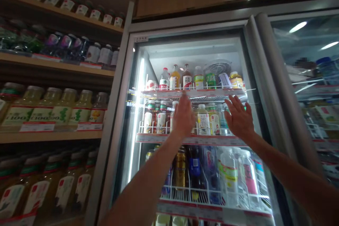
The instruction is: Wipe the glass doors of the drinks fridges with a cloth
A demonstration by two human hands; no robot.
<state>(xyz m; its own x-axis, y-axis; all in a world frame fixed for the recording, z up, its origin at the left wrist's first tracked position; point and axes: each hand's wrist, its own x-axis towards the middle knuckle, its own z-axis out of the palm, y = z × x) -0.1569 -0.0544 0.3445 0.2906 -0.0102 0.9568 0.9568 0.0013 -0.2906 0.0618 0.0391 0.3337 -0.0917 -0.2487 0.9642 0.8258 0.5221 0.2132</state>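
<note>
Both my arms reach up into an open drinks fridge (124, 106). My left hand (183, 116) is raised in front of the bottles on the middle shelf (212, 140), fingers together and pointing up at the upper shelf's edge, holding nothing. My right hand (239, 117) is open with fingers spread, beside small bottles (203, 119) with white and yellow labels on that same shelf. The top wire shelf (201, 93) carries a row of bottles and cans (187, 77). Larger bottles (230, 176) and cans stand on the lower rack.
The fridge door (288, 88) is swung open at the right, its glass reflecting ceiling lights. Wooden shelves (58, 65) at the left hold rows of juice and tea bottles. A second glass-fronted cooler (317, 113) stands at the far right.
</note>
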